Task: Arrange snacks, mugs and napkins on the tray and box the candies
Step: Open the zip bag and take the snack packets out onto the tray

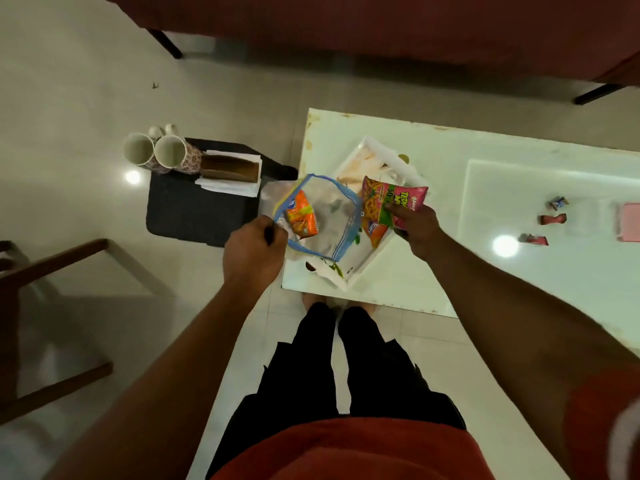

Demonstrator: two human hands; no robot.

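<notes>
My left hand (254, 245) grips the rim of a clear zip bag with a blue edge (332, 220), held open above the near left corner of the white tray (382, 152). An orange snack packet (301, 218) lies inside the bag. My right hand (417, 226) pinches a pink and green snack packet (393, 202) over the tray. Another orange packet (374, 230) lies on the tray beneath it. Two floral mugs (166, 154) and a wooden napkin holder with white napkins (230, 173) sit on a dark stool. Three wrapped candies (550, 220) lie on the table to the right.
The tray sits on a white table (519, 161). A pink box (630, 221) is at the right edge of view. The dark stool (194, 209) stands left of the table. A wooden chair (41, 306) is at the near left, a dark red sofa (381, 22) beyond.
</notes>
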